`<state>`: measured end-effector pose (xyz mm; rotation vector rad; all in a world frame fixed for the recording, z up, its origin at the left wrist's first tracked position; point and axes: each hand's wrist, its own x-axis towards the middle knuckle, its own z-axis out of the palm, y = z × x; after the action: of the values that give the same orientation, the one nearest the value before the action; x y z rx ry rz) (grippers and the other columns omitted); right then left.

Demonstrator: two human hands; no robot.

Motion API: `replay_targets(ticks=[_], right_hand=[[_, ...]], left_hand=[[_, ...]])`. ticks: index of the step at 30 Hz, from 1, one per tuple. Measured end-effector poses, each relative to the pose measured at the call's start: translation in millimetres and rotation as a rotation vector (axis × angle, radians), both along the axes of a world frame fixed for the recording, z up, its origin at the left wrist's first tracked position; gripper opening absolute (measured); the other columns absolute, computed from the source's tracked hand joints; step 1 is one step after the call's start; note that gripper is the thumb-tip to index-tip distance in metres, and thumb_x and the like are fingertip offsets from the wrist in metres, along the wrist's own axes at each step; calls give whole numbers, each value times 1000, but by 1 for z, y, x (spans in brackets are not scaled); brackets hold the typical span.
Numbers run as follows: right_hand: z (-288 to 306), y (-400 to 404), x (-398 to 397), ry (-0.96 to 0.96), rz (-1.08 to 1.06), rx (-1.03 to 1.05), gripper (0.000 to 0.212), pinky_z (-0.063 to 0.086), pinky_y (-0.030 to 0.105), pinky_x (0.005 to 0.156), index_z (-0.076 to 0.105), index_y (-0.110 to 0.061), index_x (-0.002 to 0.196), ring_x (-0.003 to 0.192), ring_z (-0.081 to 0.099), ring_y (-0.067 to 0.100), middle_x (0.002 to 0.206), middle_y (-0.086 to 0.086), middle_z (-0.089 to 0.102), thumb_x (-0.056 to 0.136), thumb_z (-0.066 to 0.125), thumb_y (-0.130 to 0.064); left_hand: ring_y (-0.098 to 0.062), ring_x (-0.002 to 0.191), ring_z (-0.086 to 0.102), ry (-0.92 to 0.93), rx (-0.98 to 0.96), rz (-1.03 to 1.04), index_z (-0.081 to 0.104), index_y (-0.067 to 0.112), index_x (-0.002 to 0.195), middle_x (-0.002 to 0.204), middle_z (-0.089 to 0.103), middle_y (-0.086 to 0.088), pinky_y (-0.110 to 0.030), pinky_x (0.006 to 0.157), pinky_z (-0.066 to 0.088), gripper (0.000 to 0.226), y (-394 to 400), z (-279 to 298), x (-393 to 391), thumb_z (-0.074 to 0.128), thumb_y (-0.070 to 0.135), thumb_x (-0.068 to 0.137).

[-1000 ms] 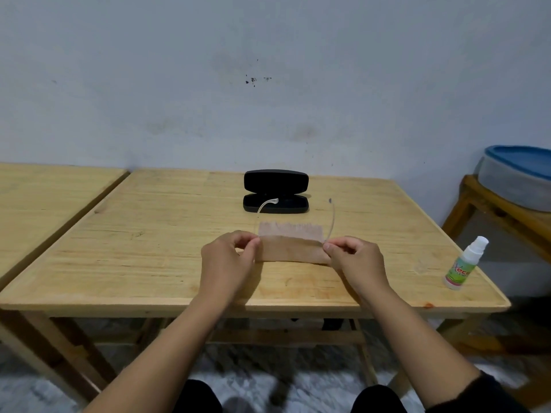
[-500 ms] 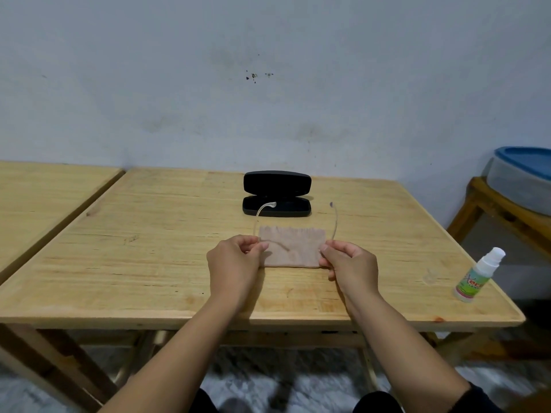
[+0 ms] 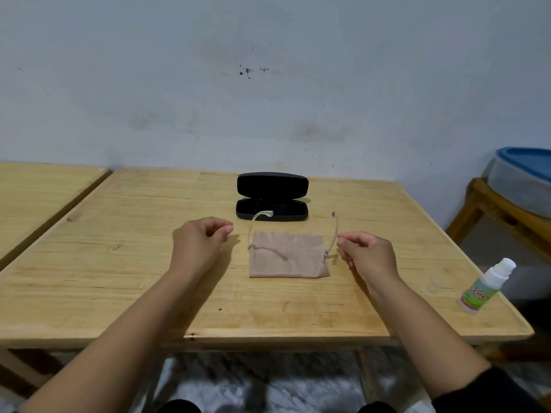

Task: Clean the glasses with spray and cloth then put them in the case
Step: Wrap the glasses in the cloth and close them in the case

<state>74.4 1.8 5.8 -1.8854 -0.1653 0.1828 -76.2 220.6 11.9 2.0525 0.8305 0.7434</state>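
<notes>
Two bare forearms reach in from the bottom edge of the head view, ending in the left hand (image 3: 199,244) and the right hand (image 3: 368,255), neither wearing a ring, watch or glove. A dark, black-looking sleeve (image 3: 489,390) covers the right arm near the elbow, its cuff pushed up. Dark trousers (image 3: 179,406) show at the knees along the frame's lower edge.

Partial red lettering "Xec" is seen on the green-and-white label of the spray bottle (image 3: 482,288); the rest is illegible.
</notes>
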Motion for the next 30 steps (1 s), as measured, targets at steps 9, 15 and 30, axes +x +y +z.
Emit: replay_targets(ticks=[9,15,30], right_hand=[[3,28,33,-130,264,-295,22,39,13,67,73,-12,101,84,56,8,93,-2,64,80,74,-16],[-4,31,43,-259,372,-392,15,44,15,71,76,-13,93,87,62,15,96,3,69,78,75,-16],[22,14,44,107,685,39,16,45,15,63,70,-9,87,64,53,5,68,-6,64,92,55,-5]], left_hand=[[-5,87,60,190,44,-247,74,21,95,95,71,2,-11,75,41,22,9,-8,49,76,27,74],[-11,93,61,261,144,-313,74,21,91,93,70,4,-20,81,42,16,14,-15,57,74,25,75],[-4,77,63,-10,-128,-579,71,20,80,77,70,9,-16,74,47,19,21,3,32,58,10,89]])
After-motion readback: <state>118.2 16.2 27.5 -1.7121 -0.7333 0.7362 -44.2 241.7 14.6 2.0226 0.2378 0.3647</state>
